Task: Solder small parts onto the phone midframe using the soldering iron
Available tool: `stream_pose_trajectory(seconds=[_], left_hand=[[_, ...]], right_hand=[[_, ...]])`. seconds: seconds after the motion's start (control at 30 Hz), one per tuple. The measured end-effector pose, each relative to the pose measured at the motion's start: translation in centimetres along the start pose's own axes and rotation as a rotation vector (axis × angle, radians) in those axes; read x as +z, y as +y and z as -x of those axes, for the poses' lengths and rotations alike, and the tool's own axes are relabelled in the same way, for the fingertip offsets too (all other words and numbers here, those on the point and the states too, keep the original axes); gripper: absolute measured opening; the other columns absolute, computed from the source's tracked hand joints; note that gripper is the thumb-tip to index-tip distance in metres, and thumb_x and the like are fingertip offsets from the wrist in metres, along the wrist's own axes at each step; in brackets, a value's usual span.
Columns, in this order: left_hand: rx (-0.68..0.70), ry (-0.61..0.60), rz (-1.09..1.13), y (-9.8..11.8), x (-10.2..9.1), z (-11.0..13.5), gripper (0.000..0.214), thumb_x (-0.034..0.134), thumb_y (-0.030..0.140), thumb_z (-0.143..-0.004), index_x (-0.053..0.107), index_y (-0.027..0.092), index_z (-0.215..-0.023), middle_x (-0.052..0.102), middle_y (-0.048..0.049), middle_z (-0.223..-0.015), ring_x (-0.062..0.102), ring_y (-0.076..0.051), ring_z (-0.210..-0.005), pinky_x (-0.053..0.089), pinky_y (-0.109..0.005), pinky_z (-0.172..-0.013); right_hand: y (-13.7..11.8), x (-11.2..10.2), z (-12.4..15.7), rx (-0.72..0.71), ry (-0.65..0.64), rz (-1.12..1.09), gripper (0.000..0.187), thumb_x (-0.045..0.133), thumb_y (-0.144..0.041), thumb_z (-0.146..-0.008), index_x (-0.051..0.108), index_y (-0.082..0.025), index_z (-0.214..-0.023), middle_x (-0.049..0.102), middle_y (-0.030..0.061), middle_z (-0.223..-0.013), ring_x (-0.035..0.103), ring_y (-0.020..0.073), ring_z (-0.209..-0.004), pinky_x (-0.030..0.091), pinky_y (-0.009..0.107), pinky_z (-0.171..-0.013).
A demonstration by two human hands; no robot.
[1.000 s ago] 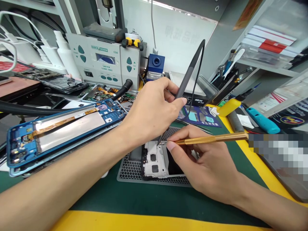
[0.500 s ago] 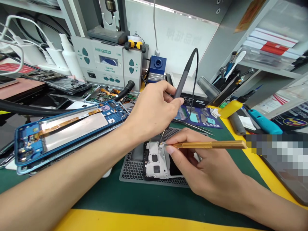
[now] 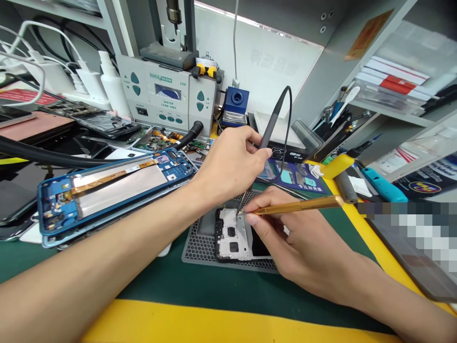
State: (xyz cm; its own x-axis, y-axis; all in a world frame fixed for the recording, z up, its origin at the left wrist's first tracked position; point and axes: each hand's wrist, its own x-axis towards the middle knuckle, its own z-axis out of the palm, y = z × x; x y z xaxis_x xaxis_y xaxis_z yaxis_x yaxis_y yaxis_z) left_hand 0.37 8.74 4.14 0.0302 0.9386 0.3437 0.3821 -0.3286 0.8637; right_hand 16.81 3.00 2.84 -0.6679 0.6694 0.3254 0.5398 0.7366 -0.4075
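My left hand [image 3: 235, 159] is closed around the grey handle of a soldering iron [image 3: 273, 121], whose thin tip points down at a phone frame [image 3: 233, 238]. That frame, white and black, lies on a grey honeycomb mat [image 3: 202, 250]. Between the fingertips of my right hand [image 3: 293, 228] is a slim gold pen-shaped tool [image 3: 303, 206]. Its working end meets the iron's tip near the frame's upper edge; the exact contact is too small to make out. My right hand partly hides the frame's right side.
A blue phone housing [image 3: 117, 190] rests on the left beside my forearm. Behind stand a soldering station [image 3: 167, 97], a tray of circuit boards [image 3: 160, 136] and a blue iron holder [image 3: 235, 100]. At right are a yellow bottle [image 3: 337, 165] and a teal tool [image 3: 383, 183].
The whole view has shifted slightly. The back end of the gold tool has tilted upward, while both hands keep their grips and their tips stay at the same part of the frame.
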Motion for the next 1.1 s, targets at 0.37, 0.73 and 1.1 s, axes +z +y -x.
stream_pose_trajectory(seconds=[0.37,0.73,1.1], left_hand=[[0.003,0.004,-0.017,-0.34,0.14,-0.15,0.005,0.071,0.021,-0.091,0.07,0.015,-0.091,0.077,-0.0061,-0.091,0.07,-0.021,-0.086,0.051,-0.033,-0.072],[-0.005,0.009,-0.03,-0.09,0.13,-0.12,0.005,0.071,0.02,-0.09,0.07,0.015,-0.092,0.076,-0.0055,-0.091,0.069,-0.02,-0.085,0.051,-0.033,-0.074],[-0.007,0.022,-0.025,0.06,0.15,0.0,0.005,0.074,0.021,-0.088,0.071,0.018,-0.091,0.076,-0.0039,-0.089,0.069,-0.02,-0.082,0.05,-0.032,-0.071]], right_hand=[[-0.35,-0.09,0.05,0.0,0.026,-0.021,0.01,0.054,-0.011,-0.098,0.064,-0.013,-0.101,0.066,0.0077,-0.097,0.064,0.0197,-0.088,0.049,0.034,-0.078],[0.08,0.25,-0.12,0.061,0.029,-0.051,0.009,0.055,-0.014,-0.099,0.064,-0.015,-0.098,0.068,0.0068,-0.096,0.066,0.021,-0.088,0.05,0.035,-0.077],[-0.04,0.19,-0.08,0.053,0.023,-0.074,0.009,0.055,-0.015,-0.099,0.063,-0.017,-0.096,0.069,0.0066,-0.097,0.066,0.0211,-0.088,0.051,0.036,-0.077]])
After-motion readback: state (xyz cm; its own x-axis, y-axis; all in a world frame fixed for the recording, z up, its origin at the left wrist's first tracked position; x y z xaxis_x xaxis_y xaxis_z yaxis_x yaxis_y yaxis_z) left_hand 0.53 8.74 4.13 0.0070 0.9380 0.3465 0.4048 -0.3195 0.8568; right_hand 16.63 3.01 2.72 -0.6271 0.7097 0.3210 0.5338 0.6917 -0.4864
